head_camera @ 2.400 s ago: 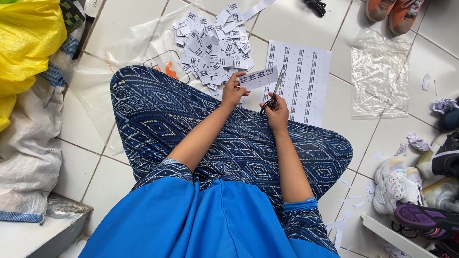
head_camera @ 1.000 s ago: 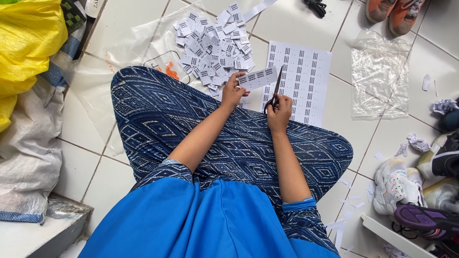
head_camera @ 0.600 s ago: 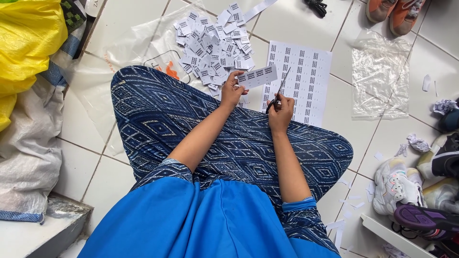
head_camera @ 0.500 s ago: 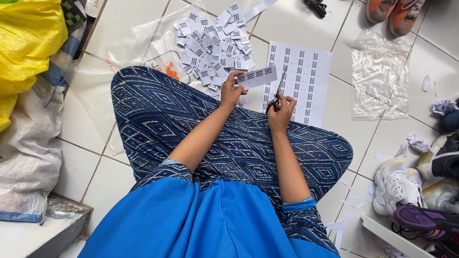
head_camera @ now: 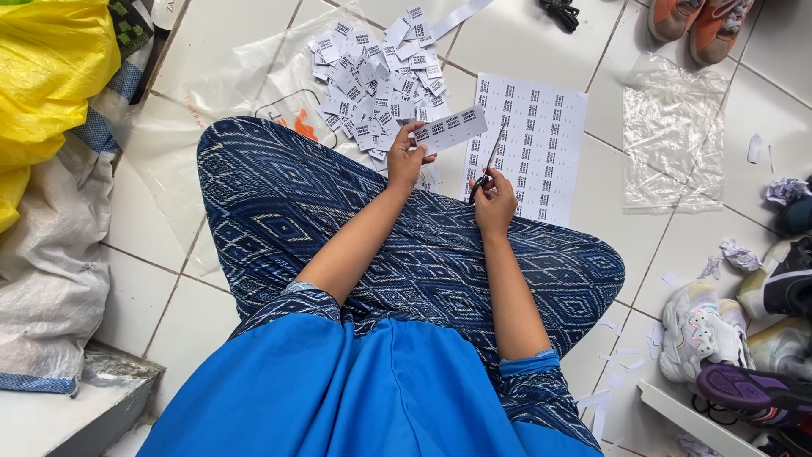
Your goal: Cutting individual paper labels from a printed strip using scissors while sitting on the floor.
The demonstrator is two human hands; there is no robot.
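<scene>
I sit cross-legged on a tiled floor in blue patterned trousers. My left hand [head_camera: 408, 159] pinches a narrow white paper strip of printed labels [head_camera: 450, 129], held out above my knee. My right hand [head_camera: 494, 201] grips a pair of dark scissors [head_camera: 489, 169], blades pointing up toward the strip's right end. Just beyond the scissors lies a white sheet of printed labels [head_camera: 534, 145] flat on the tiles. A heap of several cut labels [head_camera: 372, 76] sits on a clear plastic bag to the left of the strip.
A yellow bag [head_camera: 42, 76] and a grey sack [head_camera: 46, 262] lie at the left. A crumpled clear plastic bag [head_camera: 674, 135] is at the right. Several shoes [head_camera: 761, 330] crowd the right edge; orange shoes [head_camera: 698, 19] are at the top. Paper scraps [head_camera: 622, 351] dot the floor.
The scissors have shifted slightly and the blades have moved at the strip's end; my left hand keeps holding the strip in about the same place.
</scene>
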